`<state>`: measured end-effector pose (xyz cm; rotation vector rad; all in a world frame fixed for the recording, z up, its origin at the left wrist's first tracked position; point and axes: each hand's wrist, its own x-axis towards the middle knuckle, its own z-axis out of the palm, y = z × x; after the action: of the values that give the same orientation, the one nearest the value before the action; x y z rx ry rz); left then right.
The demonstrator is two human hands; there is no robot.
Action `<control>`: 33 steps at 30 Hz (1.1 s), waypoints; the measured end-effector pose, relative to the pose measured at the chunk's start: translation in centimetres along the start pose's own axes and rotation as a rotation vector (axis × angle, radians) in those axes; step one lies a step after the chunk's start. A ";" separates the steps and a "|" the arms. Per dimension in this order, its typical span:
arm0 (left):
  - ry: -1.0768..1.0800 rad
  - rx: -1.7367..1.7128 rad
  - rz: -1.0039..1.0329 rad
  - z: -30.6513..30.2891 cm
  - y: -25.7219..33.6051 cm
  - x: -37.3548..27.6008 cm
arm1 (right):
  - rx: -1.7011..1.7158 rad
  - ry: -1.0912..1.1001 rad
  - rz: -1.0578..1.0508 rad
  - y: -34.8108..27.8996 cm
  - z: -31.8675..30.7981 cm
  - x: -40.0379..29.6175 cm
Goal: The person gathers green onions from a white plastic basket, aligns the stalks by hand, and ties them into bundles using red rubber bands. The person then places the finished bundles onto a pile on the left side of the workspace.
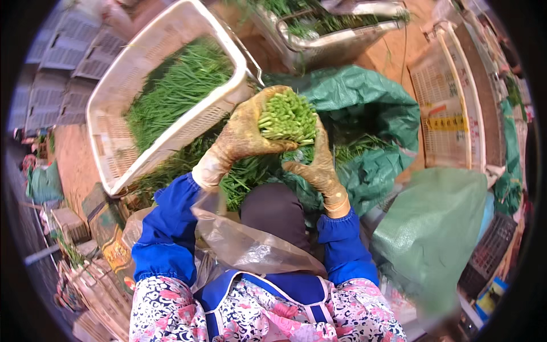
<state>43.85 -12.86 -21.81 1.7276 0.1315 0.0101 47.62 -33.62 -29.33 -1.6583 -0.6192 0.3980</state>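
My left hand [244, 129], in a soiled rubber glove, is wrapped around a thick bunch of green stems [288, 117]. The pale cut ends of the bunch face up towards me. My right hand [321, 157], gloved the same way, has its fingers along the right side of the bunch. Its thumb stands apart from the stems, below the bunch. Under my hands lie loose green leaves [248, 175]. An open green woven sack [363, 92] with leafy greens in it lies just beyond my right hand.
A white plastic crate [100, 141] holding long green leaves stands at the left. Another crate [324, 49] with greens is at the back. White crates [444, 102] stand at the right, near a green sheet [431, 231]. Stacked crates [64, 47] fill the far left.
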 end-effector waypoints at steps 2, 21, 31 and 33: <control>0.165 -0.358 0.086 -1.5 5.1 -3.0 | -0.140 -0.250 -0.268 -4.6 2.7 3.0; 0.509 -0.740 0.538 -0.4 10.7 -36.4 | 0.220 -0.272 -0.928 -16.5 21.7 -0.9; 0.789 -1.341 0.896 -2.3 0.6 -50.8 | 0.013 -0.976 -0.869 -23.7 24.3 -14.4; 0.858 -1.302 0.871 -2.1 0.3 -51.9 | 0.034 -1.211 -0.524 -22.6 24.7 -14.9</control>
<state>-7.82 -15.69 -17.60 0.2750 -0.0268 1.2073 17.49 -20.73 -12.91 -1.0080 -1.8596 1.0071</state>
